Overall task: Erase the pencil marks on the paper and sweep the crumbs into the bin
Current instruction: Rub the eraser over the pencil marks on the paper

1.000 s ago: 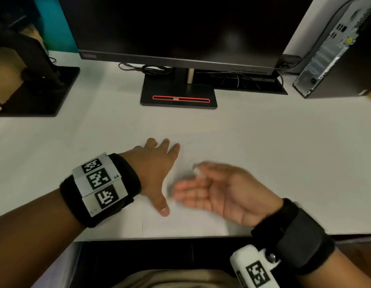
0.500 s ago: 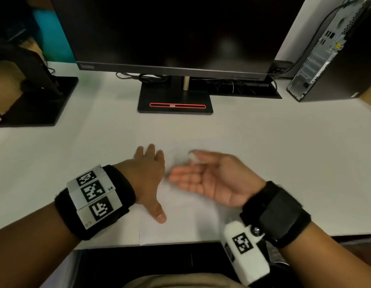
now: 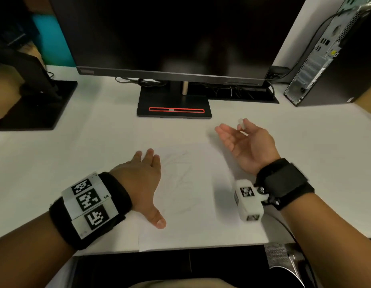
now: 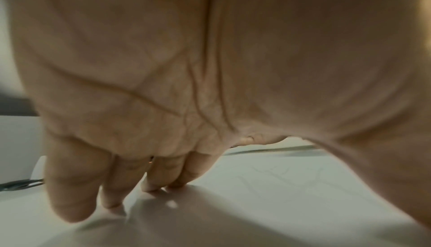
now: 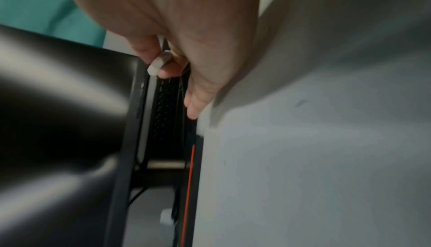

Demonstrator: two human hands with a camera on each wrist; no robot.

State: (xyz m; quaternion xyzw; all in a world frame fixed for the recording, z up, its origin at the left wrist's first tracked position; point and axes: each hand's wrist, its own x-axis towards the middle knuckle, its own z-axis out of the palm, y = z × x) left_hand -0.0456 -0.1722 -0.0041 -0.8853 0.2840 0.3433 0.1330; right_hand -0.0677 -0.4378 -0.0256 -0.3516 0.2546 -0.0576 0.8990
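Note:
A white sheet of paper (image 3: 193,204) with faint pencil marks (image 3: 180,171) lies near the desk's front edge. My left hand (image 3: 143,179) rests flat on its left part, fingers straight, fingertips (image 4: 154,188) touching the sheet. My right hand (image 3: 245,140) hovers palm-up beyond the paper's far right corner. It pinches a small white eraser (image 3: 241,123) between thumb and forefinger, the other fingers held out loosely. The right wrist view shows the eraser (image 5: 158,63) in that pinch. No crumbs or bin can be made out.
A dark monitor (image 3: 170,38) on a black stand (image 3: 174,104) with a red stripe fills the back of the white desk (image 3: 305,142). A computer tower (image 3: 330,59) stands at the back right, another black stand (image 3: 35,104) at the left. Cables (image 3: 143,82) lie behind the monitor base.
My right hand, still holding the eraser, has swung from over the paper to the right and farther back, uncovering the sheet. My left hand stays on the paper.

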